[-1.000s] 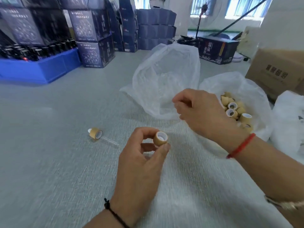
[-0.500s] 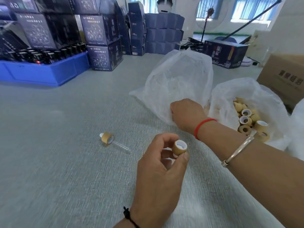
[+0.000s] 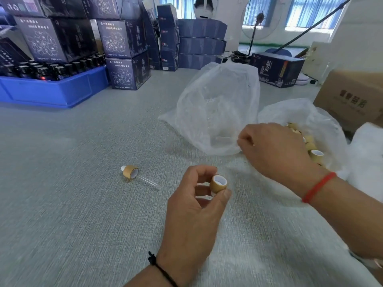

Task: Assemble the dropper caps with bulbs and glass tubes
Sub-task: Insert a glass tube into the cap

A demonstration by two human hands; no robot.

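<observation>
My left hand (image 3: 192,212) pinches a tan dropper cap (image 3: 218,183) with a white inner ring between thumb and fingers, low in the middle of the view. My right hand (image 3: 275,150) is up and to the right, at the mouth of a clear plastic bag (image 3: 217,104), and pinches a thin glass tube (image 3: 226,138) that points left. One assembled dropper (image 3: 132,172), with cap, white bulb and glass tube, lies on the table to the left. A second bag (image 3: 323,125) behind my right hand holds several loose tan caps (image 3: 316,154).
The grey cloth-covered table (image 3: 72,204) spreads left and front. A blue bin (image 3: 51,92) of dark bottles and stacked dark boxes (image 3: 124,52) stand at the back left. A brown carton (image 3: 352,96) and a white bag (image 3: 366,154) sit at the right edge.
My right hand went into the clear bag and has come back out a little to the right, now pinching a glass tube. My left hand still holds the cap.
</observation>
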